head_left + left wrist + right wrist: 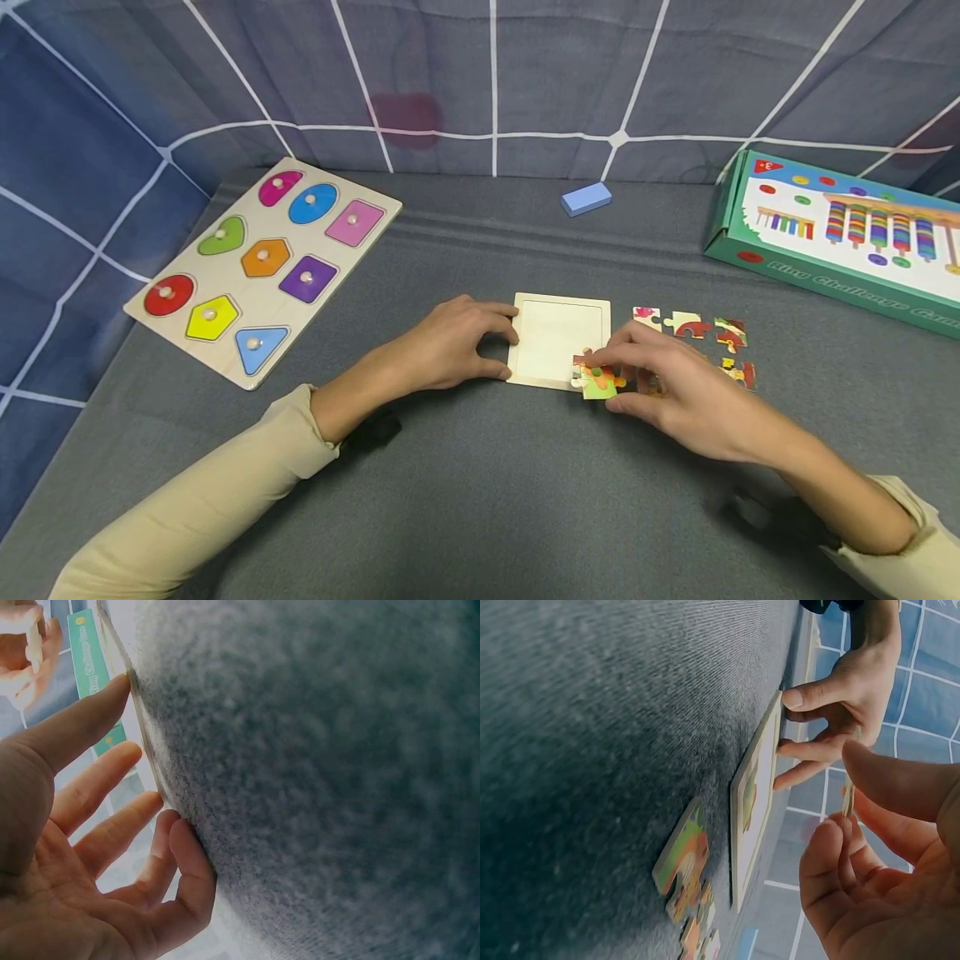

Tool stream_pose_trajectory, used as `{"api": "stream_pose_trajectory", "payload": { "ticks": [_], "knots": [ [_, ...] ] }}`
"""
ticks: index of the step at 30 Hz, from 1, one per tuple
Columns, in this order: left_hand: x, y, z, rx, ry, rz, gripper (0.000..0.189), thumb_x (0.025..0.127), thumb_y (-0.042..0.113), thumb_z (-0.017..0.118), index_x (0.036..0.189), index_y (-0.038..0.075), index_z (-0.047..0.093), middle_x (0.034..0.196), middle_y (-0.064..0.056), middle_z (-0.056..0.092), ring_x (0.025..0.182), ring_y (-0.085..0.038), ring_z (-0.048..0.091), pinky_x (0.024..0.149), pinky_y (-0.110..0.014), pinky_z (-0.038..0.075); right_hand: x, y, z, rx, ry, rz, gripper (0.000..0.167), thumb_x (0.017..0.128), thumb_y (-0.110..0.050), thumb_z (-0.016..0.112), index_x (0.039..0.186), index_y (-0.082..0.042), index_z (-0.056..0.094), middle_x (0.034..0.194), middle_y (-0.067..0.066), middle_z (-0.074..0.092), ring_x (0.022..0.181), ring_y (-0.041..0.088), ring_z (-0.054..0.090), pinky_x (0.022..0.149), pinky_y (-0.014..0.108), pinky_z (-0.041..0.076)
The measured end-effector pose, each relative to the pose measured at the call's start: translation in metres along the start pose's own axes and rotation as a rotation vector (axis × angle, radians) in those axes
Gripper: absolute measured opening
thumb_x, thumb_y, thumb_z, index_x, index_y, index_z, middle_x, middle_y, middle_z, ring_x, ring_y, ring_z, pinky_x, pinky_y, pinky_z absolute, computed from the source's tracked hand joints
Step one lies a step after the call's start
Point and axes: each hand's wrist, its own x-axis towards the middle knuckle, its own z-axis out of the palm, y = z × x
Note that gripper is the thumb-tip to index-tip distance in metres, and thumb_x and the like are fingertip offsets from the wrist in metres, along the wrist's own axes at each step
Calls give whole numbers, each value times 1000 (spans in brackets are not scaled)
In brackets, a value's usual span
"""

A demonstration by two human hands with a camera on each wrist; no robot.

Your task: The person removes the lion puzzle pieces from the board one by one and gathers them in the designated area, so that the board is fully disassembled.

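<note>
A pale square wooden puzzle tray (558, 321) with a raised rim lies on the grey cloth. My left hand (457, 342) touches its left edge with the thumb and fingertips, fingers spread along the rim in the left wrist view. My right hand (675, 383) pinches a colourful jigsaw piece (600, 383) over the tray's lower right corner; the right wrist view shows this piece nearly edge-on. A green and brown patch (750, 799) shows inside the tray in that view. Several loose jigsaw pieces (688, 325) lie right of the tray, some hidden behind my right hand.
At the left lies a wooden shape board (258, 308) with knobbed coloured shapes. A blue block (587, 199) sits toward the back. The green game box (847, 242) occupies the back right. Behind everything hangs a blue cloth (442, 67) with white lines.
</note>
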Motion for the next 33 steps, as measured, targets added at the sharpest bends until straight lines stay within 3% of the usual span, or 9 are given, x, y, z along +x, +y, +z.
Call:
{"api": "stream_pose_trajectory", "payload": {
  "ticks": [9,17,22,33],
  "knots": [
    [0,1,0,3,3,1,35,80,28,84,110,12,73,140,-7,56,124,-26,55,104,-44,37,-20,6,-7,-33,8,16,42,81,-3,80,116,-23,67,102,-12,55,80,5,50,63,23,44],
    [0,1,0,-2,-3,-11,36,80,28,84,110,12,73,140,-7,56,125,-26,53,104,-44,37,-36,15,-11,-48,46,9,44,78,-4,82,116,-23,68,101,-15,55,76,3,50,59,21,42],
    [0,0,0,-1,2,-6,36,79,27,85,110,12,73,139,-7,57,125,-25,54,104,-43,37,-44,24,-13,-69,73,-14,50,73,-2,86,116,-19,68,103,-16,57,78,4,50,64,20,41],
    [1,0,1,-6,0,-5,35,80,27,84,109,13,74,139,-7,57,124,-24,55,104,-42,37,-63,39,-14,-142,107,18,54,70,0,86,116,-22,67,95,-18,53,78,2,47,65,19,38]
  ]
}}
